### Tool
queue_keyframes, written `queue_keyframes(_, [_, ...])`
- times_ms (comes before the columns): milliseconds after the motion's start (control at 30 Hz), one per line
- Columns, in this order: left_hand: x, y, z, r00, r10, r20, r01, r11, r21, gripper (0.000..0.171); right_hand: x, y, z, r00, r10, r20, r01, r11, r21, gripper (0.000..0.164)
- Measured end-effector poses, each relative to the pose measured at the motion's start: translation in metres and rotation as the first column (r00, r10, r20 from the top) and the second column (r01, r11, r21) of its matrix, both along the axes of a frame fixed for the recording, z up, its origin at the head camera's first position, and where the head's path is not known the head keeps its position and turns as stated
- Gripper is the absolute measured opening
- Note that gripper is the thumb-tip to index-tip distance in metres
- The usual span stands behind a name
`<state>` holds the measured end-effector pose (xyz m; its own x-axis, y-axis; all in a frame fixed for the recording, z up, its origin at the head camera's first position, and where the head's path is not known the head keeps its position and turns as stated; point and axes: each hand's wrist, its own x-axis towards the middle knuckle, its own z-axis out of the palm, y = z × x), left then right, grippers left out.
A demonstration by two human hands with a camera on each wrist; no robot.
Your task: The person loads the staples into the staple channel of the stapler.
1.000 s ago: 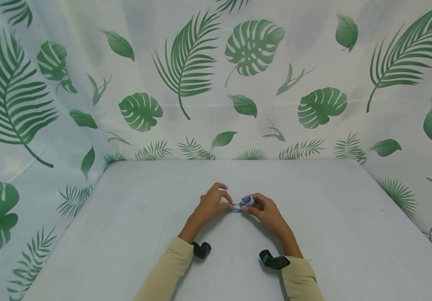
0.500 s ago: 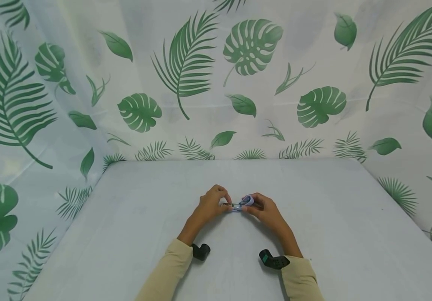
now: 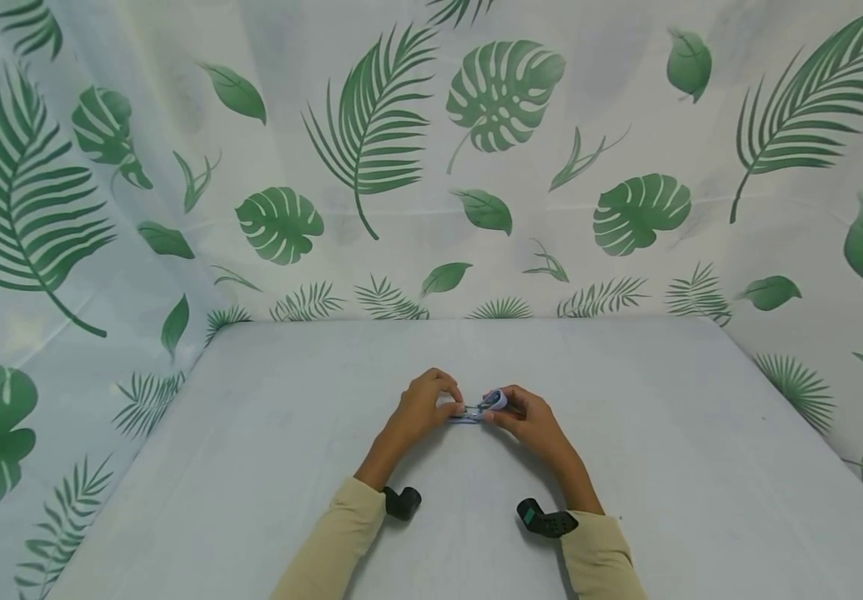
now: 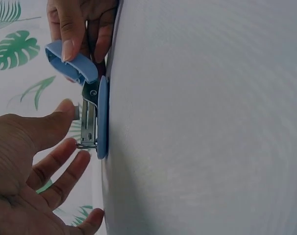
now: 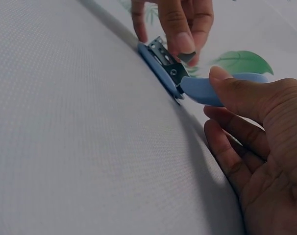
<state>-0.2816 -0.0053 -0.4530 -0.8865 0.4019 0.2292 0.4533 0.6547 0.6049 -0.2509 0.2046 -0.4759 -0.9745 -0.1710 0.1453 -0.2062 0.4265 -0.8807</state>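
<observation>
Slightly raised since half a second ago, the thumb of my left hand point(image 3: 419, 406) bares more of a blue base in the head view. That base belongs to a stapler point(image 3: 473, 414), lying opened out on the table point(image 3: 311, 375) between that hand and my right hand point(image 3: 538, 422), which grips its swung-back lid. Beyond hangs pale cloth point(image 3: 401, 250) printed with green leaves. Beige sleeves point(image 3: 326, 542) cover my forearms, and black devices point(image 3: 546, 519) sit at my wrists.

From the left wrist, the metal track point(image 4: 89, 120) is dull silver, narrow and slotted, above a slim, round-ended plastic base. The lid point(image 4: 72, 62) is a hollow, curved shell. My left hand pinches a small grey metal piece point(image 4: 76, 112) just beside the track, its other fingers spread.

From the right wrist, the table looks finely grained; my right thumb hides part of the smooth lid, and my left fingers partly cover the piece.
</observation>
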Motion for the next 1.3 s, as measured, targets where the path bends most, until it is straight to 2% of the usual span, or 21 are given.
queue_keyframes(67, [0.0,0.001,0.0,1.0,0.012,-0.005,-0.012,1.0,0.019,0.006,0.0,0.0,-0.001,1.0,0.001,-0.003,-0.001,1.0,-0.005,0.033])
queue_keyframes(267, [0.0,0.003,-0.001,0.998,0.053,-0.026,-0.054,0.998,-0.042,0.007,-0.001,0.001,-0.003,1.0,0.005,-0.014,-0.006,1.0,-0.007,0.033])
queue_keyframes(400, [0.001,0.004,-0.001,0.998,0.059,-0.031,-0.06,0.998,-0.033,0.006,-0.001,0.001,-0.004,1.0,-0.002,-0.013,0.001,1.0,-0.014,0.032])
queue_keyframes(567, [0.001,0.004,-0.002,0.994,0.058,-0.088,-0.057,0.998,0.013,0.006,0.003,-0.001,0.001,1.0,-0.007,-0.004,0.007,1.0,-0.015,0.032])
queue_keyframes(733, [0.001,0.004,-0.001,0.987,0.048,-0.152,-0.034,0.995,0.093,0.006,0.016,-0.008,0.024,1.0,-0.008,0.005,0.008,1.0,-0.008,0.03])
queue_keyframes(867, [0.0,0.004,0.001,0.993,0.055,-0.108,-0.033,0.981,0.193,0.005,0.02,-0.011,0.033,1.0,-0.016,0.003,0.015,1.0,0.015,0.028])
queue_keyframes(900, [-0.001,0.003,0.001,0.996,0.049,-0.08,-0.031,0.975,0.219,0.007,0.02,-0.011,0.033,1.0,-0.018,0.001,0.018,1.0,0.017,0.028])
queue_keyframes(1000, [-0.001,0.001,0.0,0.999,0.025,0.028,-0.032,0.951,0.307,0.012,0.012,-0.007,0.018,1.0,-0.025,-0.008,0.025,1.0,0.017,0.03])
queue_keyframes(1100, [-0.001,-0.001,-0.003,0.994,0.004,0.107,-0.047,0.91,0.412,0.013,0.002,-0.002,0.002,1.0,-0.03,-0.008,0.03,0.999,0.02,0.032])
queue_keyframes(1200, [-0.003,-0.002,-0.004,0.989,0.0,0.148,-0.074,0.865,0.497,0.013,-0.002,0.0,-0.004,1.0,-0.03,-0.004,0.03,0.999,0.025,0.033])
queue_keyframes(1300, [-0.005,-0.004,-0.004,0.984,0.012,0.176,-0.106,0.835,0.54,0.011,-0.002,0.001,-0.005,0.999,-0.032,-0.005,0.032,0.999,0.026,0.032])
